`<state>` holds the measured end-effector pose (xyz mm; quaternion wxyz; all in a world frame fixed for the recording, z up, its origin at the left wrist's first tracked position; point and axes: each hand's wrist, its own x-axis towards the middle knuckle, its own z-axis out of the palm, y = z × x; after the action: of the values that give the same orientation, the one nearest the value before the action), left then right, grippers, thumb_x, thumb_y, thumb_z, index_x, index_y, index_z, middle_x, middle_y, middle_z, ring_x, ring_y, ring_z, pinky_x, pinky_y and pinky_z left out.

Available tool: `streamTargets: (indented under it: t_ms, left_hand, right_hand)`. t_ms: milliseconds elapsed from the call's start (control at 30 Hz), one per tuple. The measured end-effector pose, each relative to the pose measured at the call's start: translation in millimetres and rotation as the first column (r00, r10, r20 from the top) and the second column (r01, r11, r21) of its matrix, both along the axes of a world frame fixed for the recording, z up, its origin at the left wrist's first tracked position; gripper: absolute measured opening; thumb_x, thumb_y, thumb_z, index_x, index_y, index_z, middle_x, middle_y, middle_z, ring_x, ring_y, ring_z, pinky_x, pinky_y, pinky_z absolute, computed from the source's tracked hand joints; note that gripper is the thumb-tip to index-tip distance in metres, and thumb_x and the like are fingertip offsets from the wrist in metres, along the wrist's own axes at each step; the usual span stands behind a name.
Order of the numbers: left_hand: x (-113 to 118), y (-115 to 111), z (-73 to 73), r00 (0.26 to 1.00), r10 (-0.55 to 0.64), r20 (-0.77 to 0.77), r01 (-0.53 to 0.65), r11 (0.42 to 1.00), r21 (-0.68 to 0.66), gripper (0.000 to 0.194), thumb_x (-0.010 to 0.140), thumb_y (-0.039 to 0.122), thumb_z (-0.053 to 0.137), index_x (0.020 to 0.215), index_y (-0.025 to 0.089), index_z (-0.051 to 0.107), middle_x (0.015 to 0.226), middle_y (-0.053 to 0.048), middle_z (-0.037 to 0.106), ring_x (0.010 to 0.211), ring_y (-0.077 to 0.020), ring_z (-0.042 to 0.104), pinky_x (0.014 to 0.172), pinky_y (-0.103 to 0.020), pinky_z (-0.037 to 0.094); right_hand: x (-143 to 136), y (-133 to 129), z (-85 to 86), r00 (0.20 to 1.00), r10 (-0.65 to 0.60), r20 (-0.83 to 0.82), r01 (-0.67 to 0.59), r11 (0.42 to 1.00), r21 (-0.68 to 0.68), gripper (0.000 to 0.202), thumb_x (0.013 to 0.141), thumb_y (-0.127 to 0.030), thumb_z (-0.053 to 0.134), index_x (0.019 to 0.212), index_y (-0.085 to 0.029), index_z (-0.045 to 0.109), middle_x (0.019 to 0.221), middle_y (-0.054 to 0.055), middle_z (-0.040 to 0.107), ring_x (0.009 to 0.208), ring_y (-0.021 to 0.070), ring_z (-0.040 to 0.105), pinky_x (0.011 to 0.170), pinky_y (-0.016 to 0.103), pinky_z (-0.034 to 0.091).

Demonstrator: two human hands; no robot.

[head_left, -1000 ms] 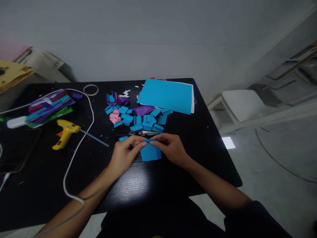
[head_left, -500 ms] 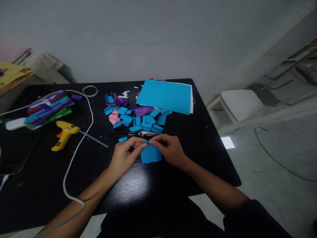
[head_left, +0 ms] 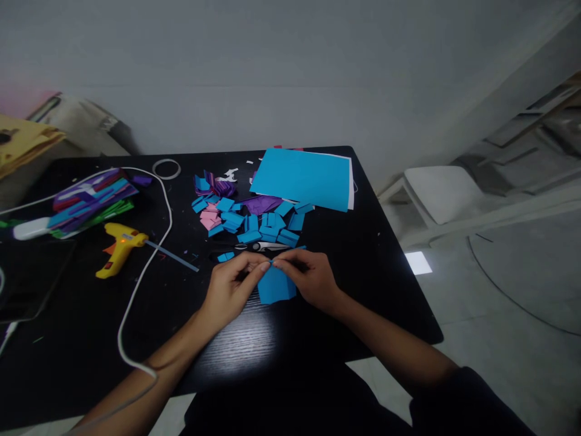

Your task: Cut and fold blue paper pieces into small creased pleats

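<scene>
Pinching blue paper (head_left: 276, 287) with left hand (head_left: 229, 287) and right hand (head_left: 312, 280), close together.
Holding it over the near part of the counter (head_left: 363, 284); unable to read the tiny label (head_left: 126, 237) on the yellow glue gun (head_left: 118, 249).

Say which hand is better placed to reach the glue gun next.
Likely the left hand: it is nearer the glue gun, which lies out left; the right hand is farther off. Both pinch the blue paper.
</scene>
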<state>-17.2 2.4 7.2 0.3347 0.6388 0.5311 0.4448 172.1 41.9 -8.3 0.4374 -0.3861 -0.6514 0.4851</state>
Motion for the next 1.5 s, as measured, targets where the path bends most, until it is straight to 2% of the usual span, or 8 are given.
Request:
streamTargets:
  t_ms: [333,600,867,1100,1300,1500]
  left_hand:
    - [1.5,-1.4,-1.1,0.999,-0.032,-0.039,0.034,0.998,0.05,0.009,0.095,0.024,0.067,0.093,0.018,0.074,0.082,0.0,0.074,0.071,-0.0118,0.067,0.069,-0.02,0.053]
    - [-0.7,-0.5,-0.4,0.999,-0.001,-0.036,0.003,0.999,0.052,0.01,0.095,0.024,0.066,0.09,0.018,0.073,0.08,0.0,0.073,0.07,-0.012,0.065,0.068,-0.021,0.052]
    - [-2.1,0.3,-3.3,0.999,-0.008,-0.047,0.008,1.0,0.007,0.011,0.094,0.026,0.066,0.09,0.019,0.072,0.078,0.0,0.071,0.069,-0.0124,0.064,0.067,-0.021,0.051]
    - [-3.5,-0.4,0.5,0.999,0.022,-0.046,-0.021,0.999,0.033,0.014,0.096,0.028,0.064,0.09,0.018,0.072,0.076,0.001,0.069,0.067,-0.0113,0.061,0.064,-0.021,0.049]
    - [-3.8,1.0,-4.2,0.998,0.039,-0.045,-0.04,0.999,-0.032,0.019,0.097,0.034,0.063,0.094,0.018,0.074,0.08,-0.001,0.074,0.068,-0.0135,0.065,0.064,-0.022,0.051]
    - [-5.1,0.9,-6.2,0.996,0.074,-0.041,-0.076,0.996,-0.051,0.02,0.095,0.036,0.065,0.095,0.02,0.077,0.085,-0.002,0.079,0.068,-0.0139,0.067,0.063,-0.023,0.052]
  right_hand:
    - [0.4,1.3,-0.9,0.999,0.046,0.014,-0.046,0.999,0.022,0.008,0.09,-0.026,0.071,0.087,-0.02,0.075,0.08,0.001,0.076,0.071,0.0141,0.069,0.066,0.024,0.053]
    - [-0.8,3.5,-1.5,0.991,0.047,-0.127,-0.068,0.984,-0.164,0.011,0.087,-0.03,0.074,0.086,-0.019,0.074,0.082,0.002,0.075,0.074,0.0152,0.07,0.069,0.025,0.055]
    - [-1.6,0.3,-1.0,0.994,0.069,-0.09,-0.079,0.99,-0.114,0.01,0.088,-0.03,0.074,0.087,-0.02,0.074,0.083,0.003,0.076,0.075,0.0162,0.071,0.071,0.027,0.055]
    - [-0.7,1.9,-4.2,0.996,0.068,-0.065,-0.08,0.972,-0.219,0.018,0.084,-0.037,0.077,0.089,-0.019,0.077,0.081,0.002,0.077,0.071,0.0164,0.071,0.065,0.026,0.056]
    - [0.0,1.7,-5.7,1.0,0.007,-0.012,-0.008,0.99,-0.142,0.013,0.084,-0.034,0.078,0.086,-0.021,0.079,0.08,0.002,0.079,0.072,0.0188,0.074,0.067,0.028,0.058]
    - [-1.5,0.5,-8.2,0.999,-0.033,-0.042,0.028,0.992,-0.126,0.01,0.082,-0.031,0.08,0.087,-0.022,0.081,0.083,0.002,0.081,0.075,0.0196,0.076,0.071,0.028,0.06]
